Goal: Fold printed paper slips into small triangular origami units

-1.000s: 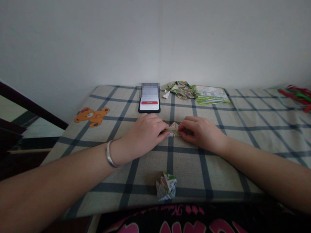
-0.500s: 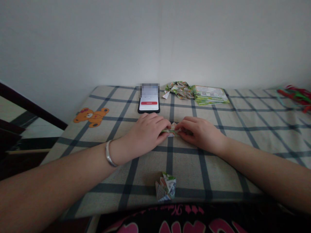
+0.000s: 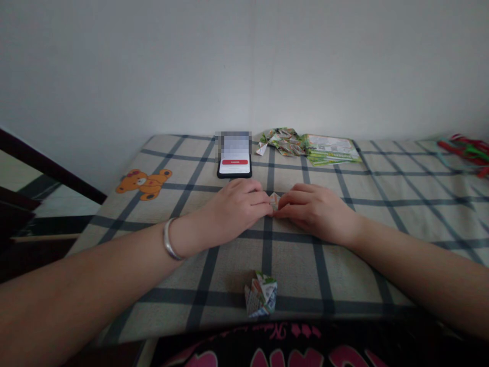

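Left hand (image 3: 241, 211) and right hand (image 3: 317, 211) are closed on a small, pale, printed paper fold (image 3: 274, 201), partly hidden between them on the checked-cloth-covered table (image 3: 296, 270). A multicoloured folded-paper piece (image 3: 261, 296) is located at six o'clock from it; crumpled green-and-white printed paper (image 3: 286, 142), at twelve.

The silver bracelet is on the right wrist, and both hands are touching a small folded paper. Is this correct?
The side is wrong: the head view shows the silver bracelet on the left wrist. The left hand and right hand do touch the folded paper.
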Demonstrator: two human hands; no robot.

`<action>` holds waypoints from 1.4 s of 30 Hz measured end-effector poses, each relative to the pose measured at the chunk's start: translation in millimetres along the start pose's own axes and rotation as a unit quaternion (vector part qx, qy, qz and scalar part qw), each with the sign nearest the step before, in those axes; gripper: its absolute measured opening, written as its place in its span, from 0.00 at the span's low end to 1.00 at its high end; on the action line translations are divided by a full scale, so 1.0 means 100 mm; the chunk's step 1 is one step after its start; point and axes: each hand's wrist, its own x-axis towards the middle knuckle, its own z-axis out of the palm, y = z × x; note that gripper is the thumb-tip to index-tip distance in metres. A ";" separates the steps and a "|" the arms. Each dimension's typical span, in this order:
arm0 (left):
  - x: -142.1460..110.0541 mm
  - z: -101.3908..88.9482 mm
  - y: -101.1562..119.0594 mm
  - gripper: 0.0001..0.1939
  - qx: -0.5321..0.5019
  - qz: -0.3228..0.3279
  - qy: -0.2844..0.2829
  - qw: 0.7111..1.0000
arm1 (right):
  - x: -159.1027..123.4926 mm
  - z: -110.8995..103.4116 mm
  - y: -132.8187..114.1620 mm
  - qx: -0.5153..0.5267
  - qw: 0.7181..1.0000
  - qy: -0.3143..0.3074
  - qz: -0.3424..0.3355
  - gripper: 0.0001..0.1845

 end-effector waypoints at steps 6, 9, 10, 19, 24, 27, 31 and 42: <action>-0.03 -0.02 -0.06 0.09 0.007 0.034 0.006 0.999 | -0.03 -0.05 0.01 0.018 0.999 -0.028 0.025 0.10; -0.04 -0.05 -0.10 0.10 0.000 0.051 0.011 0.999 | -0.07 -0.07 0.03 0.022 0.998 -0.038 0.038 0.10; -0.05 -0.07 -0.12 0.11 -0.005 0.058 0.013 0.998 | -0.08 -0.08 0.04 0.025 0.998 -0.043 0.043 0.10; -0.10 -0.17 -0.23 0.12 -0.016 0.085 -0.022 0.996 | -0.18 -0.12 0.15 0.063 0.996 -0.053 0.042 0.09; -0.11 -0.20 -0.23 0.13 -0.018 0.088 -0.027 0.996 | -0.20 -0.16 0.17 0.068 0.995 -0.062 0.048 0.10; -0.11 -0.22 -0.22 0.13 -0.020 0.084 -0.037 0.996 | -0.20 -0.19 0.17 0.071 0.994 -0.069 0.047 0.10; -0.11 -0.24 -0.23 0.14 -0.032 0.084 -0.038 0.995 | -0.21 -0.23 0.18 0.072 0.994 -0.073 0.044 0.11; -0.11 -0.23 -0.26 0.18 -0.067 0.089 -0.009 0.994 | -0.27 -0.31 0.25 0.081 0.992 -0.088 0.024 0.12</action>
